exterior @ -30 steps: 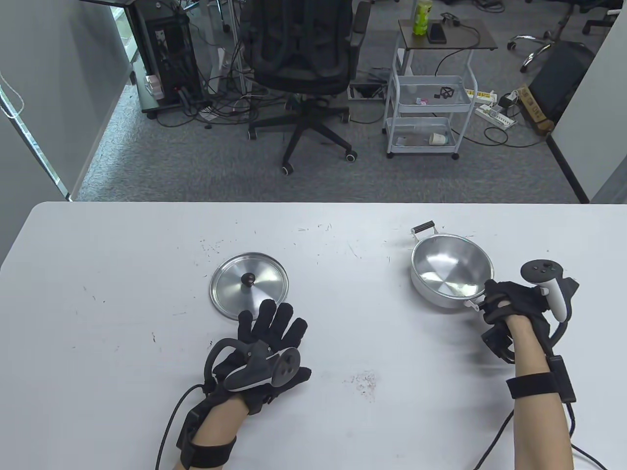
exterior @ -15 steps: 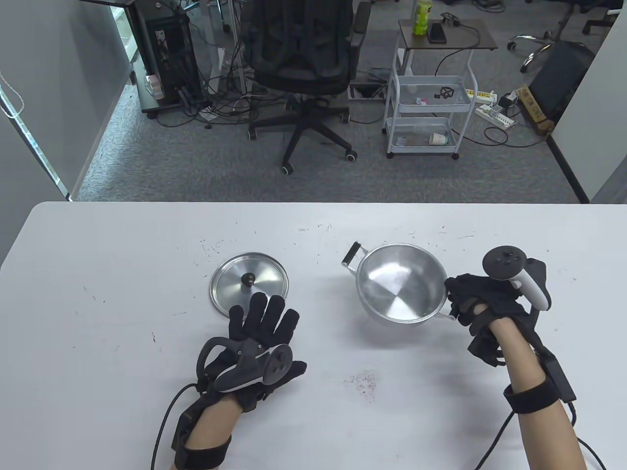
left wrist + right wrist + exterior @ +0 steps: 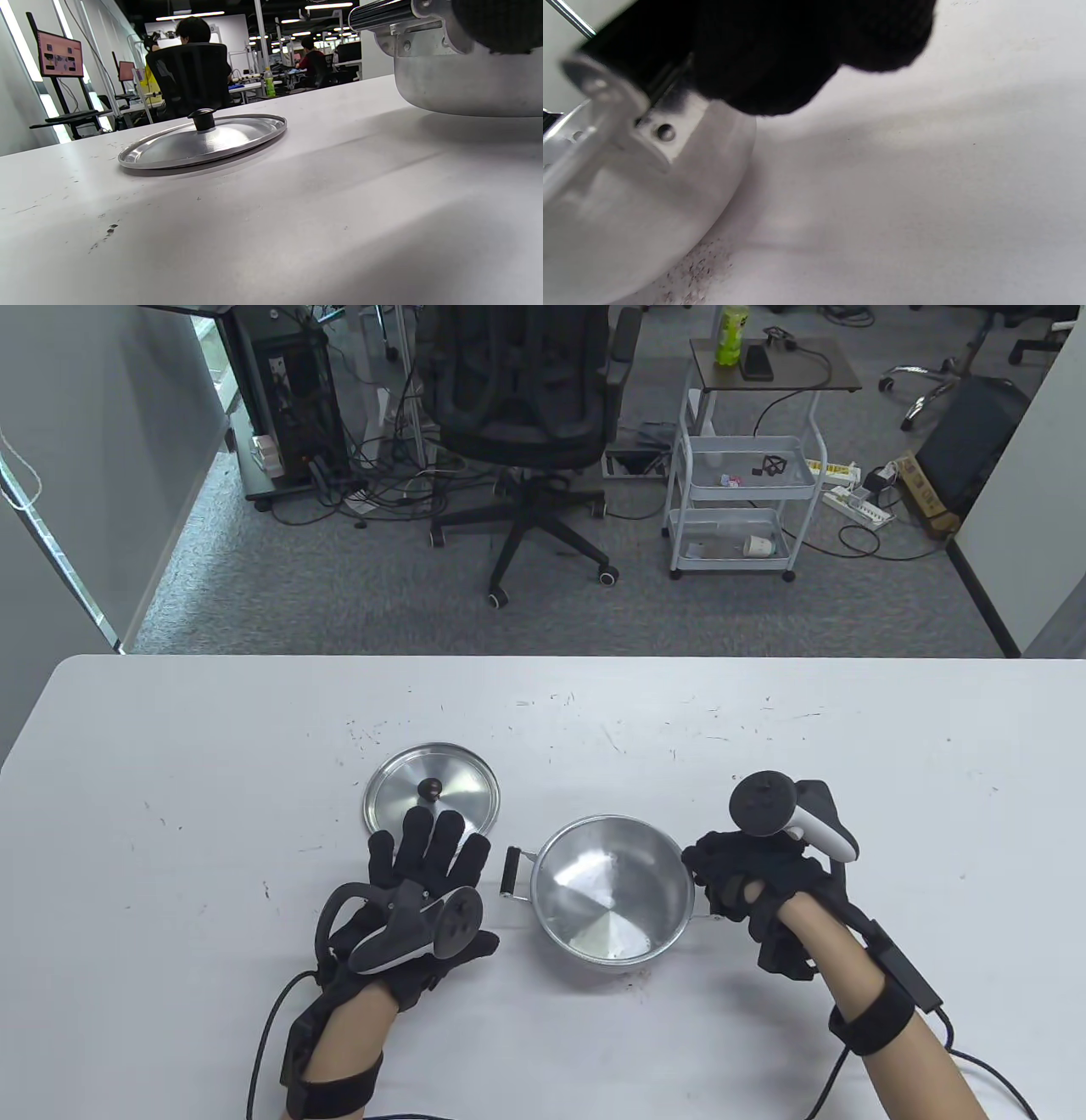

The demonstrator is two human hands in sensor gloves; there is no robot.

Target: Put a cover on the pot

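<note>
White and scuffed, the table carries everything, with the lid as the landmark lying flat, knob up. Just on the near side of the lid, the left hand lies flat with its fingers spread and grips nothing, fingertips at the lid's near rim. To the lid's right and nearer the person, the open pot sits with its handles running left-right, the right hand curled round the right handle; the lid is therefore nearest the free left hand, which I judge should carry it rightward.
</note>
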